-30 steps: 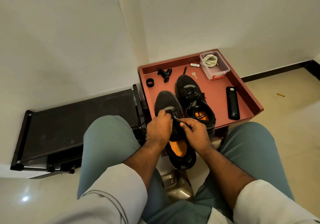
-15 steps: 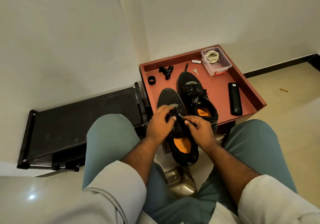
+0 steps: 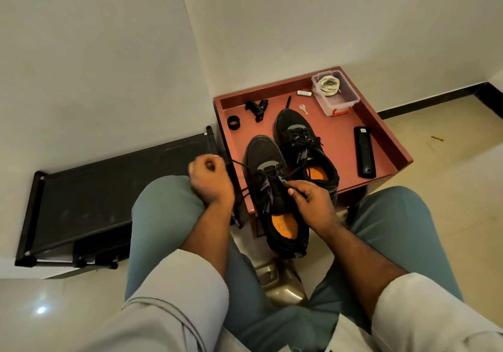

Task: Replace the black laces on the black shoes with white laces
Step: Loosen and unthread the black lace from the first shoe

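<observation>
Two black shoes with orange insoles rest on a red tray table (image 3: 386, 131). The near shoe (image 3: 268, 188) hangs half over the table's front edge, between my knees. My left hand (image 3: 211, 178) is closed on one end of its black lace (image 3: 241, 164) and holds it out taut to the left. My right hand (image 3: 311, 202) pinches the lace's other end at the shoe's right side. The far shoe (image 3: 302, 142) lies laced on the tray. White laces (image 3: 330, 85) sit coiled in a clear plastic box (image 3: 336, 103) at the tray's far right corner.
On the tray lie a black remote (image 3: 364, 155), a key (image 3: 303, 109), a small white tube (image 3: 304, 93), a black ring (image 3: 233, 122) and a black clamp (image 3: 257, 108). A low black rack (image 3: 109, 188) stands left against the wall. A metallic object (image 3: 280, 281) sits on the floor between my legs.
My left hand has pulled away to the left from the shoe, drawing the black lace out taut. The right hand stays at the shoe. The view has shifted slightly.
</observation>
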Demonstrator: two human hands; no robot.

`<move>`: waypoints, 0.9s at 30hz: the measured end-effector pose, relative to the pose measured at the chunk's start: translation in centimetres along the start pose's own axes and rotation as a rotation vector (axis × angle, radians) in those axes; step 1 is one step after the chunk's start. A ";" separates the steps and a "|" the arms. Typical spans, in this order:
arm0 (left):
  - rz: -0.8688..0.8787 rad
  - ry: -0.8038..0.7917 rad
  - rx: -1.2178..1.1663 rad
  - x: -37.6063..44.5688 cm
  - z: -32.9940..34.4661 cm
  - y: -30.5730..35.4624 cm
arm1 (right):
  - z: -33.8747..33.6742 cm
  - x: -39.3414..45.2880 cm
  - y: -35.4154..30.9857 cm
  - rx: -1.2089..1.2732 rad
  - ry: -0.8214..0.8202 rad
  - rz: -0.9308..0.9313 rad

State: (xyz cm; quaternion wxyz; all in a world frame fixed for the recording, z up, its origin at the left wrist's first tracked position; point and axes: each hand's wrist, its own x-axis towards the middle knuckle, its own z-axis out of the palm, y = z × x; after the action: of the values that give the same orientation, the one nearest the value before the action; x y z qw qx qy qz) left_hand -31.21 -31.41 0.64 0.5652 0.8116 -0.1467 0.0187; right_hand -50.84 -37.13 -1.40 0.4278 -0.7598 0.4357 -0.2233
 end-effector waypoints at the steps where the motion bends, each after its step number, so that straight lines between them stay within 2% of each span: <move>1: -0.075 0.093 -0.110 1.2 -0.2 -0.2 | 0.0 0.2 0.0 -0.022 -0.010 -0.004; 3: -0.117 0.186 -0.258 2.6 -0.4 -0.5 | 0.1 0.4 0.0 -0.049 -0.012 -0.002; 5: -0.030 0.220 -0.267 2.5 -0.5 -0.5 | 0.2 0.5 0.0 -0.068 0.005 -0.004; 6: 0.062 0.184 -0.209 2.0 -0.6 -0.2 | 0.4 0.6 0.1 -0.072 0.014 -0.009; 7: 0.173 0.080 -0.121 1.2 -0.5 -0.1 | 0.5 0.6 0.1 -0.076 0.022 -0.017; 8: 0.272 -0.100 -0.037 0.2 -0.4 0.3 | 0.5 0.6 0.1 -0.080 0.030 -0.022; 11: 0.364 -0.757 0.137 -3.3 0.2 0.8 | 0.5 0.5 0.0 -0.093 0.039 -0.052; 12: 0.395 -0.884 0.250 -4.3 0.6 0.6 | 0.4 0.4 0.1 -0.089 0.040 -0.065; 14: 0.478 -0.962 0.535 -5.7 1.3 0.9 | 0.3 0.1 0.1 -0.081 0.036 -0.087; 15: 0.511 -0.941 0.644 -6.0 1.5 1.2 | 0.4 0.0 0.1 -0.078 0.034 -0.096; 17: 0.560 -0.866 0.688 -5.9 1.7 1.8 | 0.4 0.0 0.1 -0.063 0.028 -0.098; 19: 0.567 -0.839 0.627 -5.2 1.5 1.7 | 0.5 0.0 0.0 -0.050 0.020 -0.094; 21: 0.489 -0.785 0.478 -4.4 1.1 1.2 | 0.4 0.1 -0.1 -0.043 0.022 -0.084; 23: 0.360 -0.583 0.296 -3.3 0.2 1.3 | 0.3 0.2 -0.3 -0.044 0.025 -0.063; 27: 0.036 -0.049 0.026 1.4 -1.4 0.2 | 0.4 0.2 -0.3 -0.063 0.029 -0.007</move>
State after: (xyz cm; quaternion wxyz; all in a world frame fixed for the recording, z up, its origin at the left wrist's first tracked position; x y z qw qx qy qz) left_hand -29.78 -30.48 1.61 0.5505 0.8162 -0.1749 0.0109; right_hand -50.32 -37.08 -1.33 0.3964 -0.7711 0.4460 -0.2222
